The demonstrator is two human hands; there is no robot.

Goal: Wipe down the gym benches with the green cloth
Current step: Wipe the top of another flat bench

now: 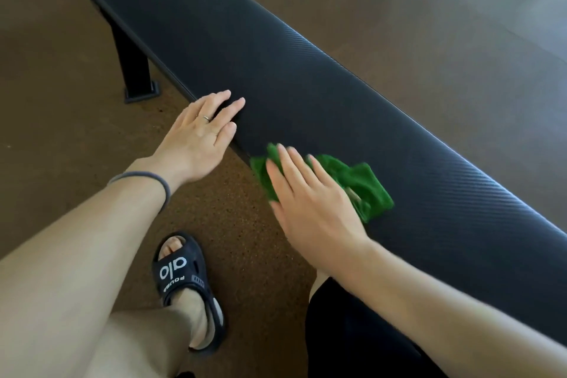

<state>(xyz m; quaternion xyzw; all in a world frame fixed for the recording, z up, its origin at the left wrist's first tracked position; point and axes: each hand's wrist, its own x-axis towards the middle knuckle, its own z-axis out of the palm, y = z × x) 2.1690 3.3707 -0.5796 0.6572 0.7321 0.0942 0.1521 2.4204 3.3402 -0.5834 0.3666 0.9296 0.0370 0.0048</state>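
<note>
Bench (276, 49): black padded top, ribbed texture, running from far left to near right.
Cloth (359, 184): green, crumpled, lying on the bench's near edge under the right hand.
Right hand (310, 202): fingers straight, palm pressing flat on the cloth, not clenched.
Left hand (199, 135): fingers relaxed, resting on the bench edge, just left of the cloth.
Sandal (184, 282): black, on the brown floor (46, 70) below both hands.

Right hand (310, 209) flat on green cloth (365, 187), pressing it onto black bench (306, 77) pad. Left hand (199, 135) just left of it, fingers straight, resting on the pad's near edge.
</note>
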